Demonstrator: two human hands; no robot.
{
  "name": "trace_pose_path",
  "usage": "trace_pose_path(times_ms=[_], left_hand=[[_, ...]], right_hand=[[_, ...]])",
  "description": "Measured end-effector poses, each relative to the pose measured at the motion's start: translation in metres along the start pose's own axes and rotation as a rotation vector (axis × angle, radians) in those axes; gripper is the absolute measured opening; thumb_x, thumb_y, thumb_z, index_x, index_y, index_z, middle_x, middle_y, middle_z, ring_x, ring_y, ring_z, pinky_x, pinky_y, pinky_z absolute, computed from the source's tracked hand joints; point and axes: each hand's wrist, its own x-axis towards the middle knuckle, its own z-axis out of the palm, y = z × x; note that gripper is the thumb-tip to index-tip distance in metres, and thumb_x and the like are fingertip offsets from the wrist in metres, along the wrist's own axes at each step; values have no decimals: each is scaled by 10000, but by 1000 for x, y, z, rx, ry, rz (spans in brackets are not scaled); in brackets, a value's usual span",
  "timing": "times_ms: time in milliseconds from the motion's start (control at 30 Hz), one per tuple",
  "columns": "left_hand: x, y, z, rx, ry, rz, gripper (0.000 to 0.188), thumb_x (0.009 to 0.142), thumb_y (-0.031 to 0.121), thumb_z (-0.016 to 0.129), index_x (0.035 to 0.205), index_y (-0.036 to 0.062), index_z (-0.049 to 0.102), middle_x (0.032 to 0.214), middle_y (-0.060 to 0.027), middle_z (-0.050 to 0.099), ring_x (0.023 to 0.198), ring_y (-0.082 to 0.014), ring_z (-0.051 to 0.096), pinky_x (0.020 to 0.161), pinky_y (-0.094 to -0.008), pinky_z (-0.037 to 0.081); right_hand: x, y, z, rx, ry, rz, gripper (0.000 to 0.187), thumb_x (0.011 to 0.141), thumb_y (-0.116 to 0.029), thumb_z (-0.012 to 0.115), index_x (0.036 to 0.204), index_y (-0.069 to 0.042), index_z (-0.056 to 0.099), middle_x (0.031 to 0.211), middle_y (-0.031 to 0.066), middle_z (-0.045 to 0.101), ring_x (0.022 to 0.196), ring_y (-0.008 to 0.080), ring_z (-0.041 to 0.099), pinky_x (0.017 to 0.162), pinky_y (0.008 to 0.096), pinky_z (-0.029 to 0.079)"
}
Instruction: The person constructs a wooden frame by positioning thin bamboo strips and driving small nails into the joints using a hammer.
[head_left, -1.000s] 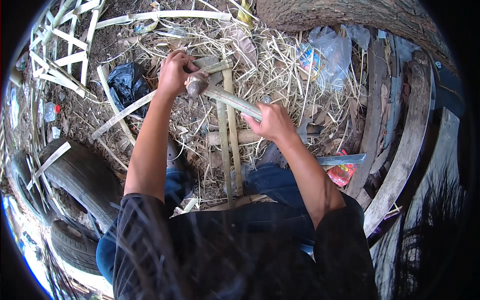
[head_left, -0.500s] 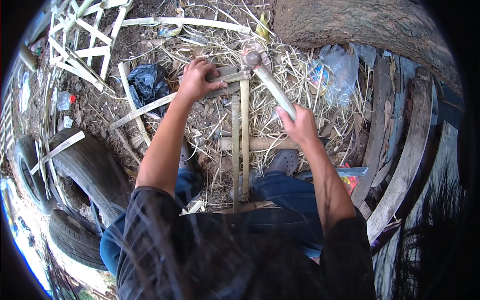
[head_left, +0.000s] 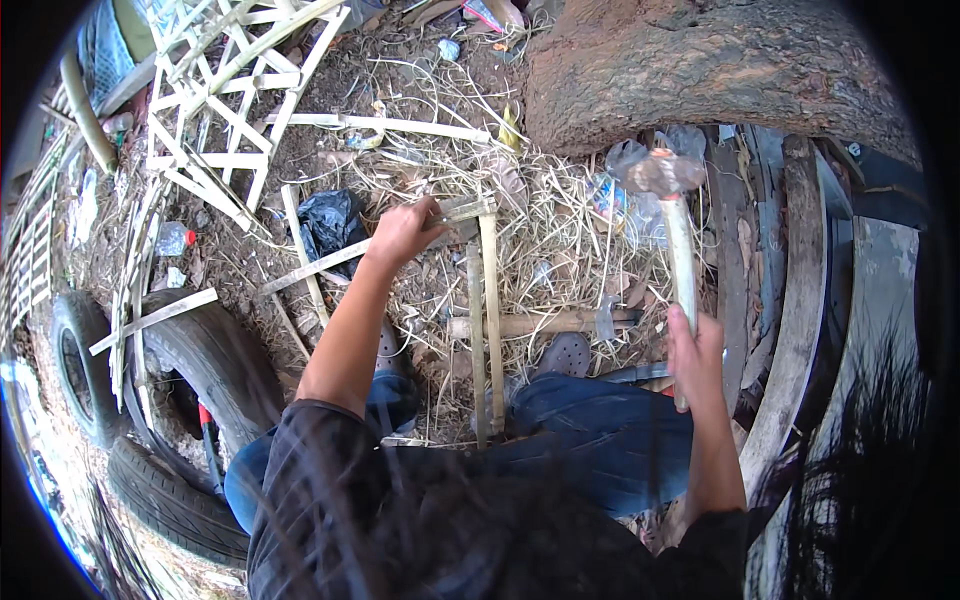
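My right hand [head_left: 695, 355] is wrapped round the pale handle of a hammer [head_left: 680, 250], well to the right of the strips. The hammer's heavy, dull head is up at the far end, apart from everything I work on. My left hand [head_left: 405, 232] is closed on a slanting bamboo strip [head_left: 320, 265], close to its right end. There it meets the top of an upright bamboo strip [head_left: 492, 320], at a corner. A second, darker upright strip [head_left: 476, 345] runs beside that one toward my lap. My left palm and fingertips are partly hidden.
Bamboo shavings [head_left: 560, 230] litter the ground. A bamboo lattice [head_left: 240, 110] stands far left, above a black plastic bag [head_left: 332, 222]. Old tires [head_left: 215, 350] lie left. A thick trunk [head_left: 700, 75] blocks the far right, and weathered planks [head_left: 800, 290] line the right side.
The hammer has swung up and to the right, away from the strips' corner where its head was. My left hand stays at the corner, its fingers drawn closer round the strip. The view has shifted slightly.
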Motion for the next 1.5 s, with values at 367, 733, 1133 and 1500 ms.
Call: trace_pose_path(times_ms=[367,733,1133,1500], left_hand=[[-41,127,-123,-531,-521,92,244,778,86,799,963,-25,684,784,-104,717,724,-161,693,672,-322,552],[-223,247,-152,-347,-237,470,237,785,59,703,980,-72,668,830,-127,667,686,-204,683,588,-283,581],[-231,236,-91,-157,-42,878,119,771,30,745,862,-27,695,772,-106,694,694,-177,703,593,-246,609],[-238,230,-60,-157,66,790,143,770,27,755,888,-15,686,777,-106,699,666,-159,700,529,-240,581]], right_hand=[[-20,-35,-32,364,-113,181,403,958,-382,607,723,-65,527,531,-22,453,412,65,436,390,250,364],[-45,2,5,675,-271,248,210,853,-153,651,759,-79,478,513,-29,386,347,77,382,330,241,336],[-28,51,26,589,-359,375,273,841,-167,656,687,-104,439,483,-40,393,325,71,390,321,235,333],[-28,77,32,472,-376,379,206,892,-154,568,782,-88,406,513,-42,389,302,36,351,289,178,292]])
